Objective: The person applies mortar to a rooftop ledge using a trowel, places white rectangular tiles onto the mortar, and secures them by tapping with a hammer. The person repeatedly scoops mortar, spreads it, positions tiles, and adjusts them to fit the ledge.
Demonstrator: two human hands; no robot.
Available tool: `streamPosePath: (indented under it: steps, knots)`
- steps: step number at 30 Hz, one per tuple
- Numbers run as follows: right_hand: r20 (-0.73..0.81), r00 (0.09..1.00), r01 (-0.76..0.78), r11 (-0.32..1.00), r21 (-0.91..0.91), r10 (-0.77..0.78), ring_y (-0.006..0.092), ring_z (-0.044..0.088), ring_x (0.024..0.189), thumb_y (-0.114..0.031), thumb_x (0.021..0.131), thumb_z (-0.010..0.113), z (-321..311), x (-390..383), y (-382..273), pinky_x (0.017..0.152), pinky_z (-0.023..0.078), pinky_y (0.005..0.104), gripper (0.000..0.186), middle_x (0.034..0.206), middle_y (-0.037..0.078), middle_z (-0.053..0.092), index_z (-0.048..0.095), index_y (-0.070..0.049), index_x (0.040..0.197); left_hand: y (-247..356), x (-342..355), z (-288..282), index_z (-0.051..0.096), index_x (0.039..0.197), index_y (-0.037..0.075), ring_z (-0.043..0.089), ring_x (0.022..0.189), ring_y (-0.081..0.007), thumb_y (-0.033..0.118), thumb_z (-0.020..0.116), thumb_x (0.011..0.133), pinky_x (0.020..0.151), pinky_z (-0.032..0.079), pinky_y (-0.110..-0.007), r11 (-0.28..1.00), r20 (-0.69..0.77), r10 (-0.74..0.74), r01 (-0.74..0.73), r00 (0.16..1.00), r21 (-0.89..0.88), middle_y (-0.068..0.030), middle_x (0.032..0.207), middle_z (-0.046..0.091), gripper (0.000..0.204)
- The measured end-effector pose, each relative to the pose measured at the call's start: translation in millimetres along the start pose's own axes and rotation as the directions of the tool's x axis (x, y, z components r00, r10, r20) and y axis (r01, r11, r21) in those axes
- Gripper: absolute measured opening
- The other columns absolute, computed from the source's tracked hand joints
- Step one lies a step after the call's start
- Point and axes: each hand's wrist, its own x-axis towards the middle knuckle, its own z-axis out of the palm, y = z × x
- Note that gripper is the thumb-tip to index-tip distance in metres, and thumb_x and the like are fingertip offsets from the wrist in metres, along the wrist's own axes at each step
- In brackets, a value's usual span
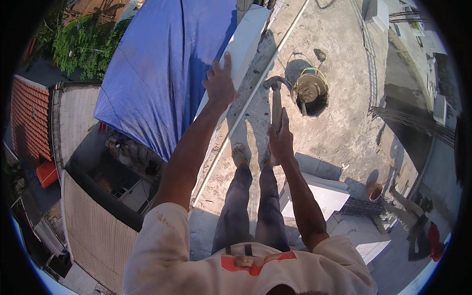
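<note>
My left hand (221,86) is open, its fingers spread over the top of a low wall of pale blocks (248,42), beside a blue tarp (162,64). Whether the palm presses on the blocks I cannot tell. My right hand (280,143) is wrapped round the handle of a claw hammer (276,105). The hammer points away from me, its dark metal head at the far end, above the concrete floor. Just right of the hammer head stands a bucket (322,81) holding grey wet mix, with a handle-like stick in it.
A long thin pole (290,35) runs along the wall's foot. White blocks (319,199) are stacked right of my legs. Steel reinforcement cages (418,124) lie at the right, near a reddish-brown container (374,191). Left of the wall, corrugated roofing (96,226) and tiled roofing (30,118) sit lower down.
</note>
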Motion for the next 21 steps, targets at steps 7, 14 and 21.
streamPosePath:
  steps: [7,14,21]
  knots:
    - [0.089,0.81,0.574,0.754,-0.32,-0.579,0.0525,0.067,0.107,-0.012,0.103,0.057,-26.6,115.6,-66.5,0.091,0.055,0.056,0.076,0.126,0.036,0.065,0.018,-0.009,0.168,8.0,0.6,2.1,0.008,0.17,0.02,0.053,0.127,-0.0474,0.014,0.086,0.077,0.089,0.054,-0.061,0.999,-0.022,0.009,-0.007,1.0,0.052,-0.0251,0.156,0.03,0.122]
    - [0.193,0.865,0.477,0.64,-0.603,-0.464,0.0458,0.071,0.086,-0.02,0.103,0.054,-26.1,165.0,-103.8,0.076,0.059,0.0565,0.077,0.102,0.025,0.067,0.016,-0.031,0.17,10.2,4.3,1.1,0.009,0.17,0.016,0.055,0.122,-0.0477,0.011,0.083,0.078,0.088,0.054,-0.061,0.997,-0.021,0.032,-0.03,0.999,0.075,-0.0278,0.156,0.03,0.118]
    - [0.182,0.788,0.587,0.628,-0.512,-0.588,0.0482,0.071,0.086,-0.015,0.1,0.06,-26.2,154.9,-106.0,0.075,0.057,0.0593,0.086,0.094,0.028,0.069,0.013,-0.027,0.17,6.5,-0.3,1.7,0.008,0.17,0.018,0.053,0.123,-0.0492,0.005,0.08,0.08,0.09,0.05,-0.061,0.999,-0.022,0.018,-0.017,1.0,0.043,-0.0251,0.155,0.029,0.115]
